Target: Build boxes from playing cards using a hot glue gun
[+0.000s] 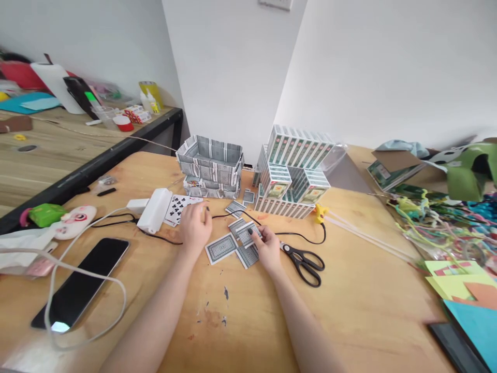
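Observation:
My right hand (268, 247) pinches a grey-backed playing card (247, 236) between thumb and fingers, just above other cards. Beneath and beside it, several playing cards (221, 248) lie back side up on the table, some overlapping. My left hand (194, 226) is closed, fingers curled and thumb drawn in; whatever it may hold is hidden. Next to that hand lie large face-up cards (176, 207) with black clubs. Black-handled scissors (306, 262) rest by my right hand, their blades partly hidden behind it. Behind the cards stands a basket (209, 165) made of folded grey cards.
Boxed card packs (295, 176) are stacked at the back. A white power strip (154, 210), black cable (298, 235) and phone (83, 285) with a white cord lie about. Tangled coloured strands (435, 228) and coloured paper (471, 321) fill the right side.

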Motion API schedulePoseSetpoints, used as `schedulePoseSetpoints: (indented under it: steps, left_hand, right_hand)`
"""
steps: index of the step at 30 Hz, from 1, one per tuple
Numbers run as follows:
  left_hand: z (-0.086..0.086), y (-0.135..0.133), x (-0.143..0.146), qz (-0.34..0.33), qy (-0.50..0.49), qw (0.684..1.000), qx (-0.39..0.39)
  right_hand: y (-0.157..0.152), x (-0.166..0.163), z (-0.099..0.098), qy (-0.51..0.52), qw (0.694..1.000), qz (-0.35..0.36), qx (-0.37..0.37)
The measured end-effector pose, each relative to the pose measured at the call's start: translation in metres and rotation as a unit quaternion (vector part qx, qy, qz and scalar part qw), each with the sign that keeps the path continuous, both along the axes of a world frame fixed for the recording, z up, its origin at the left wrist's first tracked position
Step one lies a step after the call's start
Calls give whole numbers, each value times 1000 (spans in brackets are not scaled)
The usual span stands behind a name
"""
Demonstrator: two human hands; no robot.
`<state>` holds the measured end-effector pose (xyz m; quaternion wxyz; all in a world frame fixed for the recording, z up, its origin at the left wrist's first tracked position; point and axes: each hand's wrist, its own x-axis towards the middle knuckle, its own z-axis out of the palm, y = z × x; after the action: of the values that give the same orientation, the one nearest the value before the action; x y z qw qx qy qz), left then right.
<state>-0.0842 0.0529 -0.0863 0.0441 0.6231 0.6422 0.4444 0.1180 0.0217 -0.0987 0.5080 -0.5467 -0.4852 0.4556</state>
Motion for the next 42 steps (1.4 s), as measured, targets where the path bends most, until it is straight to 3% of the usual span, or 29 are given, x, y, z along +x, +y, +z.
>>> schedulePoseSetpoints:
  steps: [4,8,12,17,22,26,29,31,33,36,42]
  left_hand:
    - [-7,10,-27,120,45,991,-35]
    - [-14,12,-30,106,53,988,-99]
    - [-10,9,-26,90,33,990,-102]
    - [-5,7,-26,146,-4,981,-126]
    - [-7,8,-32,147,-37,986,-74]
    - [-2,6,-27,173,-103,979,28]
    - [3,-2,-9,133,-170,974,62]
    - [2,-9,10,48,-257,965,4]
    - [-1,-17,31,-50,-347,934,-69]
    - [-7,-23,52,-130,-377,907,-136]
    - [-5,-17,45,-106,-384,906,-144]
  right_hand:
    - [0,0,0,-11,1000,6,-3]
    - [0,0,2,-15,1000,7,0]
    - [-1,0,3,12,1000,9,7]
    - [0,2,4,86,996,12,-10]
    - [1,1,9,105,994,10,-2]
    - [2,2,10,130,991,5,6]
    - [4,5,7,155,988,10,11]
    - [6,6,5,176,984,9,13]
    - [7,8,3,198,980,9,10]
    - [8,8,2,217,976,5,2]
    - [9,9,-1,234,972,-13,5]
